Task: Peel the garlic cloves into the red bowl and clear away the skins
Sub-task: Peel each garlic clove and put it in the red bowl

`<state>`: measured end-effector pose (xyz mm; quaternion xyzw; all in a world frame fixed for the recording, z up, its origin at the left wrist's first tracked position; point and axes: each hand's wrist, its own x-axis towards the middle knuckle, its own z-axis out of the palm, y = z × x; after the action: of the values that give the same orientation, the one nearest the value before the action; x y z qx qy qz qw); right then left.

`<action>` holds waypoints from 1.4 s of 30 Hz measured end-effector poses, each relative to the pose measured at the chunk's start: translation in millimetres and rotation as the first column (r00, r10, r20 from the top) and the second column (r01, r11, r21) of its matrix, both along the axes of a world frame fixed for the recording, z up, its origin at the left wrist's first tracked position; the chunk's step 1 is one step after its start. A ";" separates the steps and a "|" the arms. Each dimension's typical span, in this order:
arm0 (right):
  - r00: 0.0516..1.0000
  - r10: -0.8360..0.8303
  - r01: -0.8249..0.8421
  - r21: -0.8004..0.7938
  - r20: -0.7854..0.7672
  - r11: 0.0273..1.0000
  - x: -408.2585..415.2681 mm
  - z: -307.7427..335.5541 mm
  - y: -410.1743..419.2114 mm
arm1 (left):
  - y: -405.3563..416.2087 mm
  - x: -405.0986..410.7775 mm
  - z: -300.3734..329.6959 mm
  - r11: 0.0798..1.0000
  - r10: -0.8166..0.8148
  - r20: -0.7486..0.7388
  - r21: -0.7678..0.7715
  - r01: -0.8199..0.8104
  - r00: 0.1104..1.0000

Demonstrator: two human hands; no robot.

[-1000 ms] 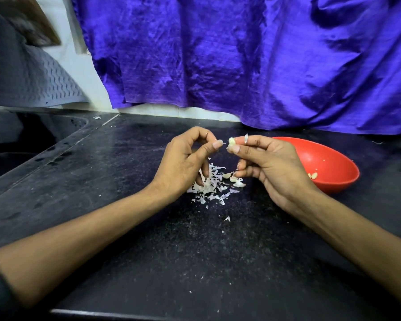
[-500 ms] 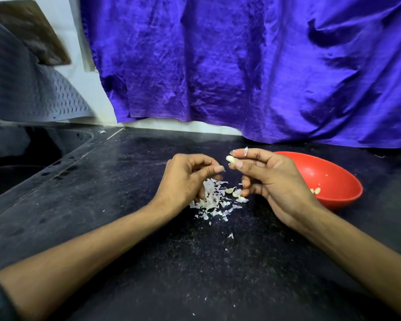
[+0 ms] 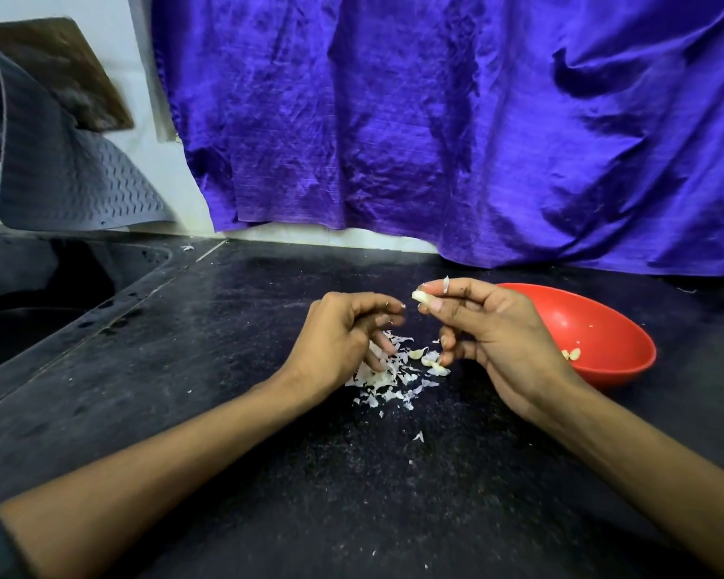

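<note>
While the right hand (image 3: 502, 332) pinches a garlic clove (image 3: 419, 296) between thumb and forefinger, a flake of skin clings to that forefinger. Just beside it, the left hand (image 3: 343, 332) hovers with fingers curled and apparently holding nothing, above a pile of papery skins (image 3: 387, 378) on the black countertop (image 3: 268, 474). Behind the right hand sits the red bowl (image 3: 602, 328) holding a few peeled cloves (image 3: 572, 353). Small, light and probably slick once bare, the clove seems best gripped firmly at its ends. Loose skins look weightless and would scatter easily.
</note>
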<state>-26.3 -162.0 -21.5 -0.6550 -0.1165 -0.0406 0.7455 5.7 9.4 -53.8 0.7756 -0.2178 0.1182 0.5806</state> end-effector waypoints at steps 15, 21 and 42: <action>1.000 0.018 -0.018 0.004 -0.005 1.000 1.1 -3.6 -1.4 | -4.0 -14.2 13.6 0.966 -0.187 -0.034 -0.191 0.177 0.982; 0.999 0.039 -0.039 0.020 -0.006 0.999 0.5 -4.0 -1.9 | -3.6 -13.8 14.3 0.963 -0.162 -0.045 -0.225 0.147 0.986; 0.904 -0.097 0.250 -0.331 0.416 0.910 1.9 -13.7 -1.3 | -8.7 -15.0 6.6 0.952 -0.127 -0.081 -0.288 0.099 0.989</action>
<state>-24.3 -163.3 -35.2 -0.7720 -0.2086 -0.2147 0.5607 -9.3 0.7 -47.2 0.6756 -0.2138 0.0764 0.7014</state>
